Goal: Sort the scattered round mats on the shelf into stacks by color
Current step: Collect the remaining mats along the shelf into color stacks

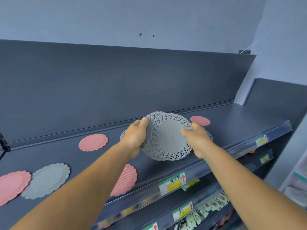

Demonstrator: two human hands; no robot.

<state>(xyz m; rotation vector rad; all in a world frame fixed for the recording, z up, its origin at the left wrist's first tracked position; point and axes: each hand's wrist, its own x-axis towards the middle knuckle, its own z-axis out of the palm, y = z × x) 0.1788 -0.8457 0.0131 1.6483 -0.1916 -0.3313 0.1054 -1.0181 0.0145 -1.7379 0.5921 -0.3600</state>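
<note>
Shelf [216, 120]: both hands, L hand [135, 138] & R hand [197, 138], hold grey mats [167, 138].

Place: a retail shop aisle, seen at a display unit.
Shelving: a dark grey metal gondola shelf [216, 117] with a tall back panel [116, 80] is set against a pale wall; a second unit [279, 95] is joined at 2 o'clock.
Price rails: a clear plastic strip [240, 145] is fitted along the shelf's front edge, toward 4 o'clock.
Labels: a green, white and yellow price tag [172, 185] with a red arrow and printed characters is clipped at 5 o'clock; further tags [261, 141] are seen at 3 o'clock.
Stock: small packaged goods [207, 208] are laid out on the lower tier at 5 o'clock.
Display goods: round mats [93, 142] are spread flat on the top shelf at 9 o'clock.
</note>
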